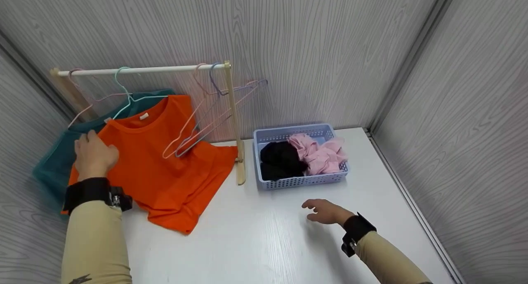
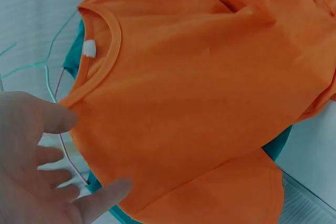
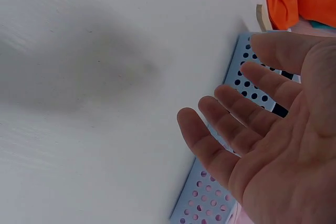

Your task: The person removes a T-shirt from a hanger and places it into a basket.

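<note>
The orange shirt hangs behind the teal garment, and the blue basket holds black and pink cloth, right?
Not quite: the head view shows the orange shirt hanging in front of the teal garment. The blue basket holds black cloth and pink cloth.

Soft light leaves a pale sheen on the white counter (image 1: 231,251) and a diffuse shadow near the right grip (image 1: 328,212), while the left wrist view appears dimmer, its colours muted.

Nothing is legible, even the tag (image 1: 144,116) in the orange shirt (image 1: 148,160).
</note>
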`<state>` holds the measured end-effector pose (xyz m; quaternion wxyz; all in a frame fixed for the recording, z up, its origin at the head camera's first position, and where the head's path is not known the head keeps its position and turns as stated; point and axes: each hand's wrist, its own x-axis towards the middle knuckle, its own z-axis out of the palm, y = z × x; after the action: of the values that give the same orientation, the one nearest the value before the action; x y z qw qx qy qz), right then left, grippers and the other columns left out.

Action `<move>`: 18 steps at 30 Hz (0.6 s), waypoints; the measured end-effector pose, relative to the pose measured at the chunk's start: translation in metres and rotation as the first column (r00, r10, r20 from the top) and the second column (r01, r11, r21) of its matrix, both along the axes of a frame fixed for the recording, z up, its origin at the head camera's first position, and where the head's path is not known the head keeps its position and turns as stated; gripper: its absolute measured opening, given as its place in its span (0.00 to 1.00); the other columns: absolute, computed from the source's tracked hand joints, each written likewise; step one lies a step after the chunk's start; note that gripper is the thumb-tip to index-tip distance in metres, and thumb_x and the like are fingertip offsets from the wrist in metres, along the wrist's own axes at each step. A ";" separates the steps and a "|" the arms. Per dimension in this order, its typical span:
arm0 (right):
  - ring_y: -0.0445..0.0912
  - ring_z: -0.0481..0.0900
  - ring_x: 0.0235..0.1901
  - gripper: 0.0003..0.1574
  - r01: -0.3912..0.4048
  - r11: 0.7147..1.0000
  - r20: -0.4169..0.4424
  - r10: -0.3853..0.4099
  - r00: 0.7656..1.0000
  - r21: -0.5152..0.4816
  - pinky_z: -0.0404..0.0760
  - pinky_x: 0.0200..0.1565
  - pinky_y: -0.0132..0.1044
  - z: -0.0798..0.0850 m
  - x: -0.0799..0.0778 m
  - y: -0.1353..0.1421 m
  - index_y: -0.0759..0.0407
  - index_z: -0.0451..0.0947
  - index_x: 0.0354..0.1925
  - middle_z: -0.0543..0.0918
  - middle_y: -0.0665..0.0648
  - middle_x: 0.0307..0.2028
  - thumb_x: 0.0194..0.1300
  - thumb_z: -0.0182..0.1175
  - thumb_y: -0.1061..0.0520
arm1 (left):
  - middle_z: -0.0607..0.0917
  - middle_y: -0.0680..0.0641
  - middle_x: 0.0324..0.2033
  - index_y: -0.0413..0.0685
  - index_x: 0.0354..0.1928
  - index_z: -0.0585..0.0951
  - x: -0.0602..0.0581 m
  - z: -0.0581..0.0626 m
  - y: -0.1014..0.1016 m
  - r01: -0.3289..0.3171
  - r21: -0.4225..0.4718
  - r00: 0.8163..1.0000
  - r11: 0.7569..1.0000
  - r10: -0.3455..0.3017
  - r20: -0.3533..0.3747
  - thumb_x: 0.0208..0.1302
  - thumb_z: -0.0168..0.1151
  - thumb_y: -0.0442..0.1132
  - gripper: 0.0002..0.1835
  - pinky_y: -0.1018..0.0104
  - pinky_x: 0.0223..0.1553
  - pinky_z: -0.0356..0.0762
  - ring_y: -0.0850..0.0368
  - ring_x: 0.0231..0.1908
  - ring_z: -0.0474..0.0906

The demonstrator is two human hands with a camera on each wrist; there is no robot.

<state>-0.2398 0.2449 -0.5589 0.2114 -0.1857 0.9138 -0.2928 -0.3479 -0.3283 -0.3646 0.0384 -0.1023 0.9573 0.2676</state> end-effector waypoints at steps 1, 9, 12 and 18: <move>0.66 0.75 0.57 0.24 -0.001 1.000 0.002 0.001 1.000 0.002 0.73 0.57 0.60 -0.001 0.000 0.000 0.68 0.71 0.59 0.77 0.70 0.57 0.66 0.55 0.60 | 0.34 0.22 0.71 0.27 0.72 0.34 0.001 0.000 -0.002 0.005 0.002 1.000 1.000 -0.005 0.020 0.73 0.36 0.42 0.38 0.25 0.64 0.47 0.21 0.70 0.35; 0.67 0.75 0.56 0.23 0.002 1.000 0.011 -0.002 1.000 -0.021 0.74 0.56 0.60 -0.004 0.003 -0.005 0.68 0.72 0.58 0.78 0.72 0.55 0.65 0.55 0.61 | 0.65 0.21 0.61 0.31 0.71 0.56 -0.001 -0.007 0.015 0.060 -0.072 0.997 0.996 -0.063 -0.039 0.79 0.30 0.52 0.33 0.33 0.53 0.68 0.26 0.50 0.67; 0.67 0.75 0.56 0.22 0.000 1.000 0.015 0.000 1.000 -0.020 0.73 0.57 0.61 -0.004 0.002 -0.006 0.66 0.73 0.57 0.78 0.72 0.55 0.66 0.55 0.60 | 0.72 0.24 0.54 0.34 0.68 0.62 -0.005 -0.007 0.027 0.040 -0.106 0.992 0.994 -0.052 -0.119 0.79 0.32 0.51 0.30 0.40 0.43 0.72 0.30 0.42 0.70; 0.68 0.75 0.56 0.23 0.026 0.999 0.043 -0.024 0.999 -0.026 0.73 0.57 0.61 -0.008 0.004 -0.009 0.66 0.72 0.58 0.78 0.72 0.55 0.66 0.55 0.60 | 0.76 0.28 0.46 0.36 0.63 0.69 -0.010 0.002 0.042 -0.012 -0.133 0.963 0.991 -0.024 -0.268 0.79 0.35 0.48 0.25 0.43 0.40 0.70 0.33 0.38 0.69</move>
<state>-0.2361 0.2358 -0.5665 0.2246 -0.1707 0.9074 -0.3114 -0.3576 -0.2866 -0.3630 -0.0979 -0.0646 0.9697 0.2141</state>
